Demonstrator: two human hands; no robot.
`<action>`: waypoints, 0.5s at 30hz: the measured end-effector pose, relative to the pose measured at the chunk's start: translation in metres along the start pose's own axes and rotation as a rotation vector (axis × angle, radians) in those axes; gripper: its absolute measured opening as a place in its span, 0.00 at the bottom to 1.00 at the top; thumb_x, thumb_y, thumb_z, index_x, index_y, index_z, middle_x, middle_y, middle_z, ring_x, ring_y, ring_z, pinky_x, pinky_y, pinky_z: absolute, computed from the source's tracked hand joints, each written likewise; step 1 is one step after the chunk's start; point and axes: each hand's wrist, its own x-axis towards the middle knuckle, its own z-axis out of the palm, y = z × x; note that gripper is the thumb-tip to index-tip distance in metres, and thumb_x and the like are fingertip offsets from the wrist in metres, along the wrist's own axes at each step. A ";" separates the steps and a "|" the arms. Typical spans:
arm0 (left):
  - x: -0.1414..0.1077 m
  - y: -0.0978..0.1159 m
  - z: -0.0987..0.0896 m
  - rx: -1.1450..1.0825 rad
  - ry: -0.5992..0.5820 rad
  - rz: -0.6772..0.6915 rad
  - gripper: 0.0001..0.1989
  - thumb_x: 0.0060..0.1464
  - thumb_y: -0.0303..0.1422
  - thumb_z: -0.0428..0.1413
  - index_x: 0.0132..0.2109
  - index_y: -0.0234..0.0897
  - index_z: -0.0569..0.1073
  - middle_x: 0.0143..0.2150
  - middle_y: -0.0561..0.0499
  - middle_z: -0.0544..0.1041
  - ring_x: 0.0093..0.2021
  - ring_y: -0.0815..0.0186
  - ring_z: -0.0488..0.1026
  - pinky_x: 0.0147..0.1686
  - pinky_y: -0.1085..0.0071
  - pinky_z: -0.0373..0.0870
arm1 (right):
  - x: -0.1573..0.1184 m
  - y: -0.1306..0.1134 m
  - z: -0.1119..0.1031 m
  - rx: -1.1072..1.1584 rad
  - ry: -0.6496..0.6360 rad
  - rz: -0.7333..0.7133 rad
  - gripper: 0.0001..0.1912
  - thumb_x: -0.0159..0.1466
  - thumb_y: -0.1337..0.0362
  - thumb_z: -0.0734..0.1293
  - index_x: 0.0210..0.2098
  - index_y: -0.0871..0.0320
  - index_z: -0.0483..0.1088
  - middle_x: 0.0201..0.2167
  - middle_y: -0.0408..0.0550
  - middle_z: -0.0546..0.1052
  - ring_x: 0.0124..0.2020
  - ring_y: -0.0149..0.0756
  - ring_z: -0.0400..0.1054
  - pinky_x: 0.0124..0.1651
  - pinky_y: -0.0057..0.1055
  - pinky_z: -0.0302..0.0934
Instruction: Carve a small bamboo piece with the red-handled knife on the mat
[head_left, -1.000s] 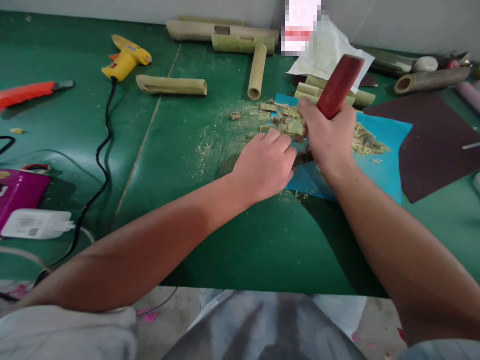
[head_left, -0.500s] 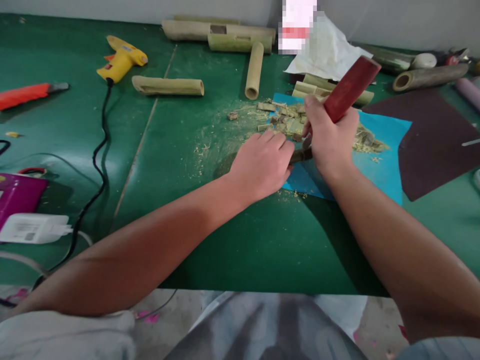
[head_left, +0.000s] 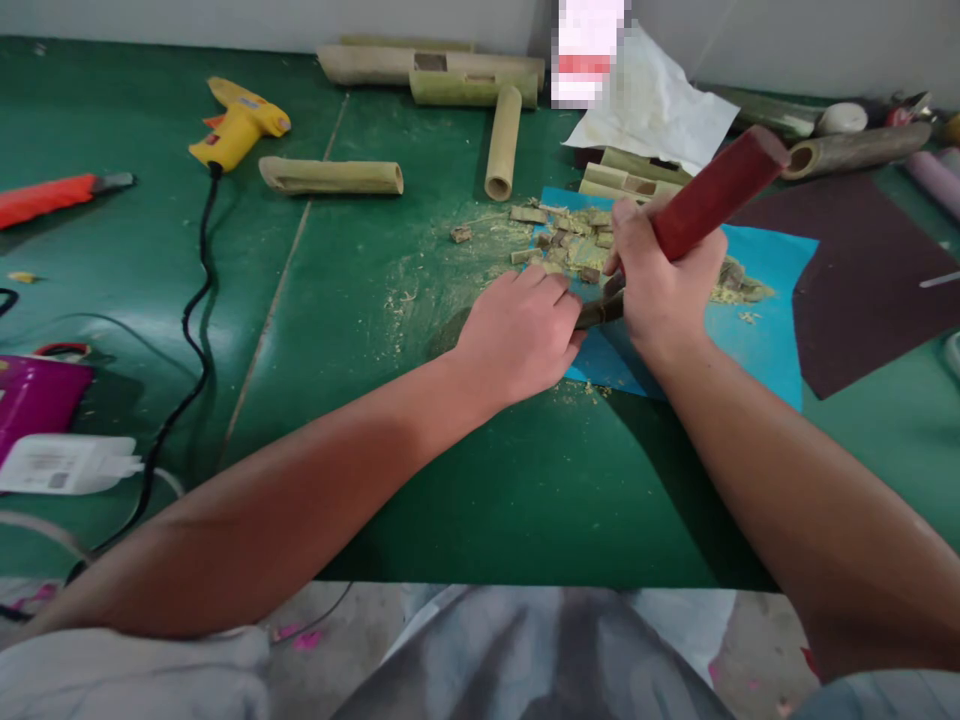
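Note:
My left hand [head_left: 521, 325] is closed around a dark piece of bamboo [head_left: 592, 314], pressing it down over the left edge of a blue sheet [head_left: 765, 340]. Only a short length of the bamboo shows between my two hands. In my right hand [head_left: 667, 285] is a thick red-handled cutting tool [head_left: 724, 190], its handle slanting up to the right. The tool's working end meets the bamboo and is mostly hidden by my fingers. Wood chips and shavings [head_left: 574, 245] lie behind my hands, on the blue sheet and the green table [head_left: 480, 490].
Cut bamboo tubes [head_left: 334, 178] lie along the back, one tube [head_left: 502, 145] pointing toward me. A yellow glue gun [head_left: 238, 125] with a black cord, an orange-handled tool [head_left: 49, 200] and a white adapter [head_left: 67, 464] are at left. A brown sheet [head_left: 862, 290] lies at right.
The red handle has tipped further to the right and lower in my right hand. My left hand keeps its hold on the bamboo. The whole view has shifted slightly.

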 end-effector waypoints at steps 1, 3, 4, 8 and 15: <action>0.000 0.000 0.000 0.002 -0.012 -0.005 0.13 0.66 0.34 0.55 0.45 0.29 0.81 0.43 0.37 0.81 0.51 0.48 0.78 0.43 0.58 0.73 | 0.000 0.001 0.000 -0.007 -0.007 0.009 0.25 0.67 0.51 0.73 0.23 0.51 0.58 0.19 0.36 0.61 0.23 0.30 0.63 0.31 0.33 0.62; 0.000 0.001 -0.001 0.006 -0.029 -0.013 0.13 0.66 0.34 0.55 0.45 0.29 0.81 0.43 0.37 0.81 0.51 0.48 0.78 0.44 0.58 0.73 | 0.001 0.004 -0.001 -0.018 -0.007 0.016 0.24 0.67 0.52 0.73 0.23 0.51 0.59 0.19 0.36 0.62 0.23 0.31 0.62 0.31 0.34 0.62; 0.000 0.001 -0.001 0.006 -0.029 -0.014 0.13 0.67 0.34 0.55 0.45 0.29 0.81 0.43 0.37 0.81 0.51 0.47 0.78 0.44 0.57 0.73 | 0.001 0.005 -0.001 -0.024 -0.003 0.016 0.23 0.67 0.53 0.72 0.23 0.51 0.59 0.19 0.36 0.62 0.23 0.31 0.62 0.30 0.34 0.62; 0.001 0.001 0.000 -0.001 -0.010 -0.005 0.13 0.67 0.34 0.55 0.45 0.29 0.81 0.43 0.37 0.81 0.51 0.47 0.78 0.44 0.57 0.73 | 0.000 0.005 -0.001 -0.045 -0.015 0.022 0.23 0.68 0.54 0.72 0.23 0.50 0.59 0.18 0.36 0.61 0.22 0.31 0.60 0.30 0.35 0.60; 0.000 0.001 0.001 0.010 -0.009 -0.002 0.13 0.66 0.34 0.56 0.44 0.29 0.81 0.43 0.37 0.81 0.52 0.46 0.78 0.44 0.57 0.73 | -0.001 -0.003 0.002 -0.024 0.002 0.015 0.23 0.67 0.61 0.72 0.21 0.49 0.59 0.17 0.35 0.60 0.21 0.31 0.57 0.29 0.35 0.55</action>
